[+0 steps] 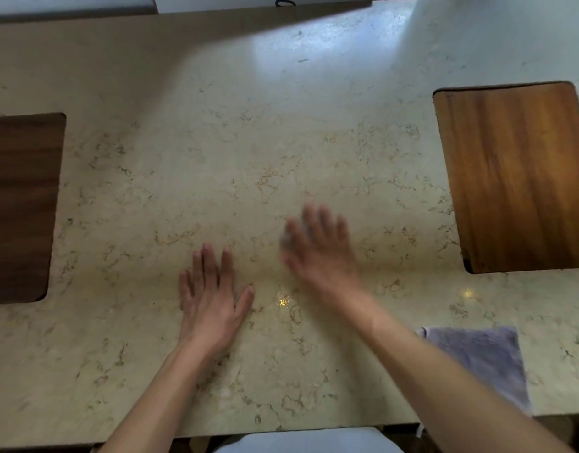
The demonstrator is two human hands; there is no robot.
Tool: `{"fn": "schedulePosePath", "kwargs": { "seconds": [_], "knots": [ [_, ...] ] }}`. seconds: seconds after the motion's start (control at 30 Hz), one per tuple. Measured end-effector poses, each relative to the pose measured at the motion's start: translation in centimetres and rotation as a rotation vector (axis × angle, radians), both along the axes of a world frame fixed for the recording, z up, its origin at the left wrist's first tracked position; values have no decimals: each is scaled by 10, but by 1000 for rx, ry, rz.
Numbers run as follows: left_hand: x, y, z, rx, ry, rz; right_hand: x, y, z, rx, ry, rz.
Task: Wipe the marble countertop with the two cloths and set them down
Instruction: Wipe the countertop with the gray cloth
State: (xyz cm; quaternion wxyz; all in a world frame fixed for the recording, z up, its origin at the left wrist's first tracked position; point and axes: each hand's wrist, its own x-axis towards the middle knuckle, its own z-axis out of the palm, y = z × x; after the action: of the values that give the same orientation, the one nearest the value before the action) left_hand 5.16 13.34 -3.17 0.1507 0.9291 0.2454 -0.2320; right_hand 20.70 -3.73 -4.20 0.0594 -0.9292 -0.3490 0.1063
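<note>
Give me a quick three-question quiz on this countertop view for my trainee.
1. True or false: the left hand lies flat on the marble countertop with straight fingers.
2. Where does the purple cloth lie? A) on the orange-brown wooden board B) at the counter's near edge, beside the right forearm C) under the left hand
3. Fill in: the right hand looks ____ from motion.

Key: 1 true; 2 B; 3 blurred

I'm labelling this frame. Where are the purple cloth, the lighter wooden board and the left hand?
Purple cloth (477,364): head view, middle of the visible fabric.
Lighter board (516,178): head view, centre of its top face.
Left hand (213,302): head view, back of the hand.
</note>
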Motion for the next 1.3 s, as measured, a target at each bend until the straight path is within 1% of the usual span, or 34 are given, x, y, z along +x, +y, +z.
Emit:
{"fn": "schedulePosePath", "kwargs": {
  "seconds": [0.07, 0.13, 0.17, 0.2, 0.27, 0.3, 0.37, 0.4, 0.47, 0.53, 0.6, 0.63, 0.7, 0.8, 0.87, 0.93, 0.97, 1.03, 1.1, 1.13, 1.17, 1.2, 1.3],
  "knots": [
    [-1, 1, -1, -4, -2, 4, -48, -10, -2, -40, 60, 186],
    [-1, 1, -1, -16, -14, 7, -49, -40, -3, -79, 87, 237],
    [-1, 2, 0, -17, -19, 5, -32, -58, -5, -91, 51, 188],
    [-1, 2, 0, -17, -22, 3, -9, -77, -6, -131, 9, 92],
    [-1, 1, 2, -17, -24, 2, 41, -109, -1, -199, -5, -222],
    [0, 0, 3, -17, -25, 1, 60, -118, 3, -190, -6, -361],
    [1, -1, 6, -17, -26, 2, 69, -104, 7, -144, -8, -519],
    [1, -1, 7, -25, -22, 6, 60, -88, 7, -110, 2, -545],
    [2, -3, 10, -44, -17, 15, 27, -56, 5, -57, 25, -488],
    [3, -3, 13, -49, -10, 9, -14, -40, 1, -70, 60, -299],
    [4, -3, 15, -65, 0, 6, -37, -46, 1, -92, 95, -151],
    [4, -3, 16, -71, 1, 9, -35, -56, 1, -86, 102, -124],
    [4, -2, 17, -77, 5, 7, -12, -79, 3, -100, 91, -165],
    [3, -2, 14, -65, 8, 6, 48, -107, 6, -127, 11, -390],
    [3, -1, 12, -50, 4, 2, 74, -97, 9, -92, -24, -530],
    [2, -1, 9, -47, -8, 3, 67, -67, 10, -35, -24, -589],
    [2, -2, 8, -47, -13, 5, 51, -52, 9, -10, -2, -546],
    [1, -1, 6, -42, -24, 2, 0, -30, 6, 9, 62, -345],
    [1, 1, 6, -43, -25, 6, -57, -35, 5, -20, 73, -159],
    [1, 1, 6, -43, -23, 7, -76, -47, 5, -19, 67, -120],
    [1, 1, 6, -38, -25, 8, -84, -63, 5, -21, 72, -133],
    [1, 0, 6, -30, -31, 9, -79, -78, 6, -18, 71, -208],
    [0, -1, 5, -5, -54, 4, -20, -105, 10, -42, 16, -609]
  ]
}}
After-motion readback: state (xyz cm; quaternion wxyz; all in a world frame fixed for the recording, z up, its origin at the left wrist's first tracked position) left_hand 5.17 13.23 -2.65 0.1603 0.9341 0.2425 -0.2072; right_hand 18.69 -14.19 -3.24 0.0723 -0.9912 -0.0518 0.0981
